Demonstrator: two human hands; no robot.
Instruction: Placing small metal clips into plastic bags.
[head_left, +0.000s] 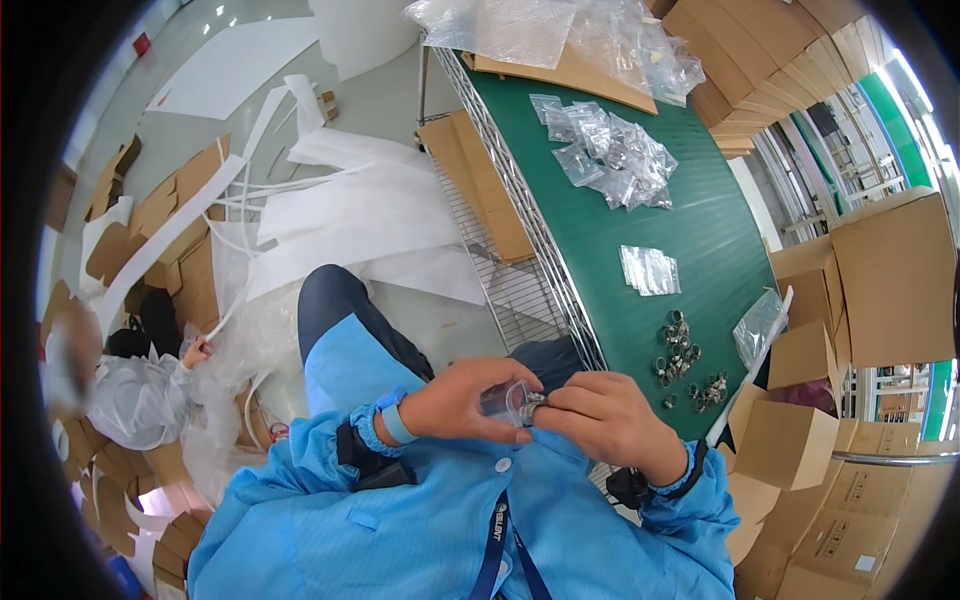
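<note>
The smooth green surface holds shiny round metal clamps. Beside it, the left fingers hold a clear plastic bag; the right fingers pinch a small shiny metal piece at its edge.

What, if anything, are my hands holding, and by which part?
Left hand: clear plastic bag, by its edges. Right hand: metal clamp, gripped part hidden.
</note>
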